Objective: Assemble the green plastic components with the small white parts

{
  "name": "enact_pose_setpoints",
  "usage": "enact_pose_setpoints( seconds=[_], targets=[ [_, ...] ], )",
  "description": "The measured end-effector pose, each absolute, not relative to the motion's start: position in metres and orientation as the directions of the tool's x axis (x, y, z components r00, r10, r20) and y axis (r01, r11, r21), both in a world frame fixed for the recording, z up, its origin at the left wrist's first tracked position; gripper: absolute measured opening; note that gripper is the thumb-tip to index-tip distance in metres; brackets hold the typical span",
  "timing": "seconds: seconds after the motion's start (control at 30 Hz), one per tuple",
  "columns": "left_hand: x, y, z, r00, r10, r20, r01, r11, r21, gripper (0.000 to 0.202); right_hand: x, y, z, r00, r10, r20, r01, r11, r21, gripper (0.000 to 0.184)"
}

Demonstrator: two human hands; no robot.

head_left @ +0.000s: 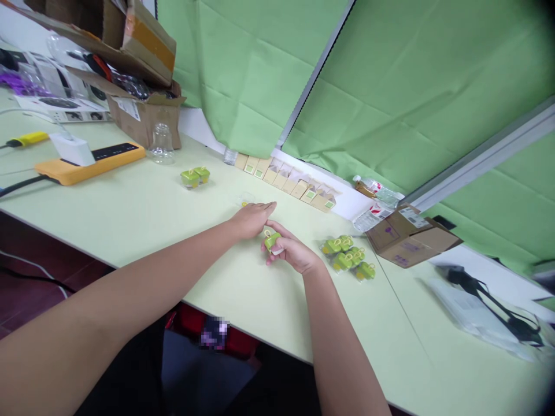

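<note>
My right hand (295, 252) is closed around a small green box-shaped piece (272, 240) with a pale yellow loop on top, held just above the table. My left hand (254, 220) is beside it, palm down with fingers stretched towards the right, close to the right fingertips. Just beyond the left hand is a small clear plastic piece (245, 200) with a yellow spot, partly hidden by that hand. Several similar green pieces in clear plastic (346, 260) form a group right of my right hand. Another pair of green pieces (195, 176) sits farther left.
Along the back edge stands a row of small tan cartons (288, 178). An orange power strip (93, 164), a clear plastic cup (162, 144) and open cardboard boxes (143, 118) are at left. A cardboard box (411, 237) and a black-strapped item (489, 306) are at right.
</note>
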State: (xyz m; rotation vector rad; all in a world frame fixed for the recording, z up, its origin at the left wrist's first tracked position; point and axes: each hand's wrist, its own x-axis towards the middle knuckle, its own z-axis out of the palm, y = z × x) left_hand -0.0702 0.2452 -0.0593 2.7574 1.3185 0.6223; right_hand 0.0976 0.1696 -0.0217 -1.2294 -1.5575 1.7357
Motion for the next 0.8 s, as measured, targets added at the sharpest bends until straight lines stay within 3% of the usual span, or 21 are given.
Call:
enact_pose_setpoints(
  seconds=[0.23,0.8],
  targets=[
    [-0.0733,0.2483,-0.0614,0.598,0.704,0.382,0.692,-0.695,0.198,0.083,0.0997,0.1716,-0.0238,-0.483,0.830,-0.280,0.170,-0.224,-0.960,0.077],
    [-0.0743,0.2492,-0.0664,0.495,0.774,0.395,0.732,-0.616,0.291,0.082,0.0996,0.1746,-0.0260,-0.460,0.836,-0.300,0.230,-0.215,-0.949,0.079]
  ],
)
